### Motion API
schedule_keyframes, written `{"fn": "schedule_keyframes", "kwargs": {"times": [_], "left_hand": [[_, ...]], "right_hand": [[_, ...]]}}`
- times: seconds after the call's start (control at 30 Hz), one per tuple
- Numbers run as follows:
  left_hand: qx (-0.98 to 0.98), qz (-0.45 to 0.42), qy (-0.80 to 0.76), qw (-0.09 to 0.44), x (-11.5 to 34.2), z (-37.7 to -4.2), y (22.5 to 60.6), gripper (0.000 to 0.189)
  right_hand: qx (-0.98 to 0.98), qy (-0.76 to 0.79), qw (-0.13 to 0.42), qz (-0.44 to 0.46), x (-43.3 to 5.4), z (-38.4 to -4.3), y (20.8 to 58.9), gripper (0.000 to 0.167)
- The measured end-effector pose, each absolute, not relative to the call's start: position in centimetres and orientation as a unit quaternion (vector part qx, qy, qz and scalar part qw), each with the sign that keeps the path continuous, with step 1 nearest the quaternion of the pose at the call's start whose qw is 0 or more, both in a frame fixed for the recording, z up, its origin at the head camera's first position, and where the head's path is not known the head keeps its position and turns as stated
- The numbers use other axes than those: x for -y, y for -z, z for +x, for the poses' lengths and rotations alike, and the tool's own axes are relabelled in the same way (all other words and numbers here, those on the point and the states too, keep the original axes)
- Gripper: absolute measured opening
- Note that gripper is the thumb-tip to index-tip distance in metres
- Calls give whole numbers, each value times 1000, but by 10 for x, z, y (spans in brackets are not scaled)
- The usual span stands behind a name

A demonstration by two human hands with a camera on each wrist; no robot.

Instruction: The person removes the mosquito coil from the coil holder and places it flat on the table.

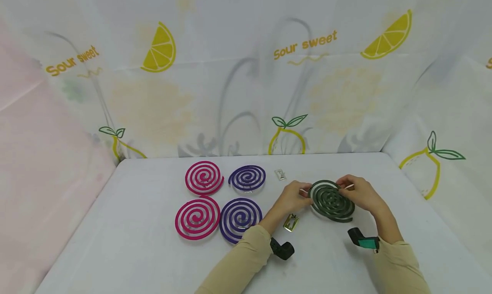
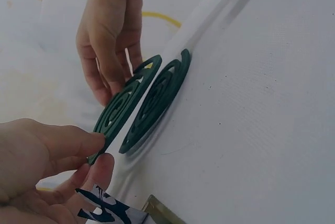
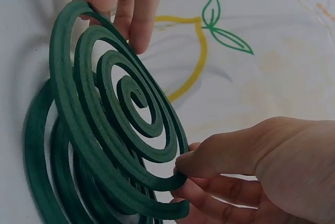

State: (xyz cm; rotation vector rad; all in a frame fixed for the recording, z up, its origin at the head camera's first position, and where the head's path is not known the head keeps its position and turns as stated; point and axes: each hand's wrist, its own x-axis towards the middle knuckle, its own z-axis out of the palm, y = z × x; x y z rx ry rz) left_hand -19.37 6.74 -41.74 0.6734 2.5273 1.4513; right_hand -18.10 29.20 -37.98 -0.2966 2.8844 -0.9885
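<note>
My left hand [image 1: 292, 198] and right hand [image 1: 361, 193] hold a dark green mosquito coil [image 3: 61, 56] from opposite edges. In the left wrist view, the left thumb presses on top of the rim with fingers below it. The right wrist view shows my right thumb and fingers pinching the other edge. This coil is tilted and raised over a second green mosquito coil [image 2: 162, 110], which lies on the white table and is partly covered by it. Beside my left wrist lies a gold-coloured metal coil stand [image 1: 291, 222].
Left of my hands are two pink coils [image 1: 197, 217] and two purple coils [image 1: 247, 177], set in two rows. A small silver-coloured metal stand [image 1: 280, 174] lies behind them to the right. A lemon-printed cloth [image 1: 230, 93] hangs along the table's back edge.
</note>
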Motion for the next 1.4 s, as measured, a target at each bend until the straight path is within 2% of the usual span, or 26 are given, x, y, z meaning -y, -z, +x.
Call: {"fn": "schedule_keyframes", "kwargs": {"times": [0.57,1.4], "left_hand": [[-855,210,-465,94,-77,-192,422,41],[-871,259,-409,84,-83,-189,423,45]], "right_hand": [[-937,325,82,-95,-301,-180,382,25],[-945,305,86,-84,-308,-180,384,27]]}}
